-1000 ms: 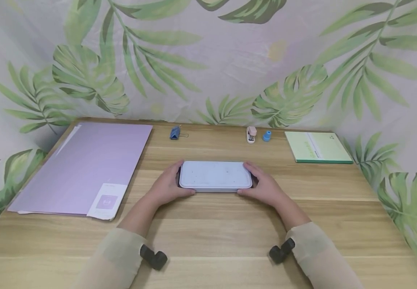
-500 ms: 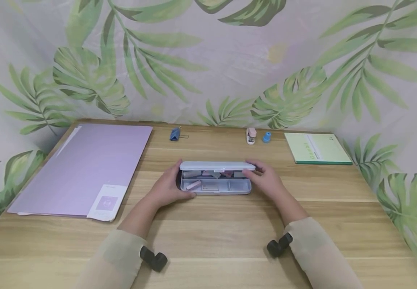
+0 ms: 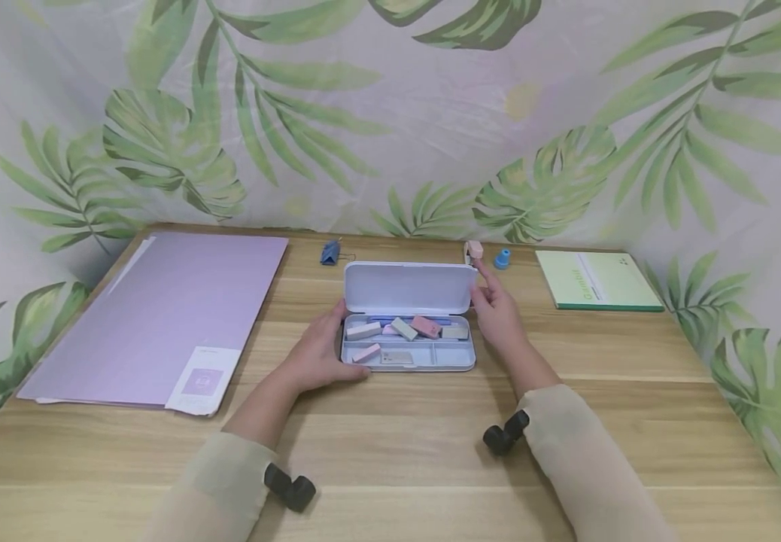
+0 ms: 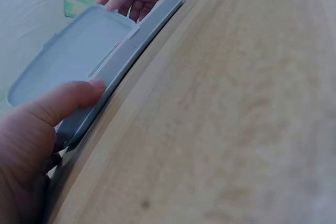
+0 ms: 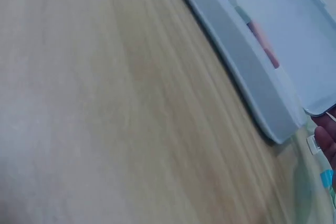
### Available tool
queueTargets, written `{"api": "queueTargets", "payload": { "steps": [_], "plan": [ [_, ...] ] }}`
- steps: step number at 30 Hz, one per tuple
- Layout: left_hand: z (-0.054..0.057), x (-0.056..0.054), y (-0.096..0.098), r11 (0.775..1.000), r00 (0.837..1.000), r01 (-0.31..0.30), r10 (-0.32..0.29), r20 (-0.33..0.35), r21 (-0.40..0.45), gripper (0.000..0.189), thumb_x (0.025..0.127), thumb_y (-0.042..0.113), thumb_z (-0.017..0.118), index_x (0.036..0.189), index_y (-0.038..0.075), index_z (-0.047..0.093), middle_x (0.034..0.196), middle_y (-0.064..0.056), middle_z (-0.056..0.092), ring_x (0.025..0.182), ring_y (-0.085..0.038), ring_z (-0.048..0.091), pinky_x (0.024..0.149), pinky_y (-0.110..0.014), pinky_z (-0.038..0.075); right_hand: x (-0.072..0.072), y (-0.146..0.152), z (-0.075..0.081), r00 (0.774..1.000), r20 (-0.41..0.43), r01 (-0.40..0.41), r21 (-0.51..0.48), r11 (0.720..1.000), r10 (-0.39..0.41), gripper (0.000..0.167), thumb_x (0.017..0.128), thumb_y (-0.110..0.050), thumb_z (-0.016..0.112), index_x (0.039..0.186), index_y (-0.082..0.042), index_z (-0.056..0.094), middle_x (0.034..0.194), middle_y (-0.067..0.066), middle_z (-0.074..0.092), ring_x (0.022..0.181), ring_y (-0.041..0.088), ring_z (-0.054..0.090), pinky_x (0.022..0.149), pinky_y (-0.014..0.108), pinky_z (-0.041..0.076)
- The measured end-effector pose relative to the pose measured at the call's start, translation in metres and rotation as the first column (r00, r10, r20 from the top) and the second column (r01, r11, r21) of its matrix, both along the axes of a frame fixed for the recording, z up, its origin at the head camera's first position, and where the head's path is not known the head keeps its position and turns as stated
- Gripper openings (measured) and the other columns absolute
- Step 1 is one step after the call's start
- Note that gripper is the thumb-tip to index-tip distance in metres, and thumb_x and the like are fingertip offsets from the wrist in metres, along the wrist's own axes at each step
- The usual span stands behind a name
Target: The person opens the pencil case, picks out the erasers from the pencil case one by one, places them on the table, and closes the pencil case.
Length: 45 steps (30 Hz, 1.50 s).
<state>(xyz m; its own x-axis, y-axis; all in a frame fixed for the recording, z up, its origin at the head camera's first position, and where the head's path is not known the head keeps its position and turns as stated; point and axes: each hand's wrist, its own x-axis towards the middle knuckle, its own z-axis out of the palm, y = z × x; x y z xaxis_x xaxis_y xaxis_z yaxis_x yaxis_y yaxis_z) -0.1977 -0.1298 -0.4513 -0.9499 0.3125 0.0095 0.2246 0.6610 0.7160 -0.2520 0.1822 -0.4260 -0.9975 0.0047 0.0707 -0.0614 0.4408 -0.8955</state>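
A pale blue-white pencil case (image 3: 454,361) lies on the table with its lid (image 3: 411,288) raised. Inside, several erasers, among them a pink eraser (image 3: 426,326) and a green eraser (image 3: 403,329), sit above blue pens in the back compartment. The front tray holds a small pale pink eraser (image 3: 366,353) and a flat whitish piece (image 3: 397,358). My left hand (image 3: 319,350) grips the case's left end, thumb along the front wall. At the lid's right edge, my right hand (image 3: 499,316) holds the corner between thumb and fingers, the fingertips partly hidden.
Behind the case stand a blue binder clip (image 3: 330,253), a pink-and-white stapler (image 3: 475,250) close to my right fingertips, and a small blue cone-shaped piece (image 3: 502,259). A purple folder (image 3: 194,301) lies left, a green notebook (image 3: 597,280) right. A leaf-patterned cloth hangs behind.
The lid has swung from closed to upright, baring the erasers and pens. My right hand has moved up and back with the lid's edge. My left hand has stayed at the case's left end.
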Motion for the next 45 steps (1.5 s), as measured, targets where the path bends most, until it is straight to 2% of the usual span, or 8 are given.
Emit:
{"api": "queueTargets", "payload": {
  "steps": [7, 14, 18, 24, 30, 36, 40, 45],
  "plan": [
    [0.0, -0.001, 0.0, 0.999, 1.0, -0.001, 0.001, 0.004, -0.039, 0.127, 0.066, 0.049, 0.081, 0.158, 0.006, 0.005, 0.161, -0.018, 0.024, 0.148, -0.037, 0.024, 0.121, -0.054, 0.023, -0.009, -0.005, -0.005, 0.998, 0.011, 0.068, 0.023, 0.997, -0.068, 0.049, 0.102, -0.016, 0.05, 0.148, -0.027, 0.043, 0.122, 0.022, 0.066, 0.112, 0.031, 0.064, 0.091, 0.04, 0.054],
    [0.003, -0.002, 0.002, 0.997, 1.0, 0.019, -0.019, 0.0, -0.075, 0.126, 0.066, 0.049, 0.081, 0.157, 0.003, 0.007, 0.16, -0.022, 0.026, 0.148, -0.04, 0.024, 0.122, -0.054, 0.018, -0.012, -0.008, -0.001, 0.997, 0.046, 0.055, 0.161, 0.985, -0.063, 0.051, 0.102, -0.022, 0.048, 0.152, -0.027, 0.038, 0.126, 0.02, 0.062, 0.114, 0.031, 0.059, 0.095, 0.045, 0.05],
    [0.005, -0.002, 0.001, 0.997, 1.0, 0.018, -0.017, 0.008, -0.076, 0.125, 0.067, 0.049, 0.08, 0.158, 0.004, 0.007, 0.16, -0.022, 0.026, 0.148, -0.04, 0.023, 0.122, -0.055, 0.018, -0.004, -0.013, 0.005, 0.997, -0.05, 0.065, 0.283, 0.957, -0.053, 0.055, 0.1, -0.027, 0.051, 0.152, -0.02, 0.037, 0.143, 0.018, 0.051, 0.126, 0.034, 0.051, 0.107, 0.052, 0.042],
    [0.006, -0.001, -0.002, 0.998, 1.0, 0.006, -0.006, 0.005, -0.068, 0.124, 0.067, 0.05, 0.08, 0.158, 0.006, 0.008, 0.16, -0.02, 0.025, 0.148, -0.039, 0.023, 0.122, -0.055, 0.018, 0.015, -0.042, 0.017, 0.962, -0.243, 0.003, 0.47, 0.883, 0.126, 0.037, 0.097, -0.03, 0.057, 0.127, -0.011, 0.063, 0.134, 0.013, 0.059, 0.129, 0.033, 0.05, 0.11, 0.051, 0.039],
    [0.001, -0.001, -0.003, 0.997, 1.0, 0.009, -0.01, -0.016, -0.07, 0.124, 0.067, 0.051, 0.082, 0.158, 0.005, 0.011, 0.16, -0.02, 0.028, 0.147, -0.041, 0.025, 0.121, -0.056, 0.02, 0.022, -0.083, 0.012, 0.884, -0.188, -0.226, 0.628, 0.745, 0.427, 0.024, 0.094, -0.028, 0.065, 0.109, -0.012, 0.075, 0.104, 0.006, 0.069, 0.104, 0.024, 0.061, 0.095, 0.039, 0.049],
    [0.001, 0.0, -0.002, 0.998, 1.0, 0.013, -0.014, -0.023, -0.059, 0.122, 0.067, 0.049, 0.082, 0.157, 0.004, 0.013, 0.16, -0.018, 0.027, 0.147, -0.04, 0.025, 0.121, -0.056, 0.02, 0.021, -0.106, 0.005, 0.865, -0.101, -0.281, 0.715, 0.641, 0.492, 0.025, 0.091, -0.032, 0.07, 0.11, -0.017, 0.075, 0.099, 0.002, 0.067, 0.097, 0.019, 0.059, 0.09, 0.035, 0.049],
    [0.0, 0.0, -0.002, 0.998, 1.0, 0.016, -0.018, -0.024, -0.06, 0.122, 0.067, 0.049, 0.082, 0.157, 0.004, 0.013, 0.161, -0.017, 0.027, 0.147, -0.04, 0.025, 0.121, -0.055, 0.019, 0.018, -0.111, 0.003, 0.872, -0.073, -0.275, 0.746, 0.607, 0.484, 0.026, 0.09, -0.033, 0.071, 0.11, -0.018, 0.075, 0.1, 0.002, 0.066, 0.097, 0.02, 0.059, 0.089, 0.035, 0.049],
    [0.0, 0.0, -0.003, 0.998, 0.999, 0.014, -0.016, -0.028, -0.064, 0.121, 0.068, 0.05, 0.081, 0.157, 0.004, 0.013, 0.161, -0.017, 0.026, 0.147, -0.04, 0.025, 0.121, -0.056, 0.02, 0.018, -0.112, 0.003, 0.87, -0.087, -0.272, 0.737, 0.618, 0.486, 0.022, 0.089, -0.031, 0.072, 0.106, -0.017, 0.076, 0.099, 0.002, 0.066, 0.096, 0.02, 0.059, 0.088, 0.035, 0.049]
  ]
}}
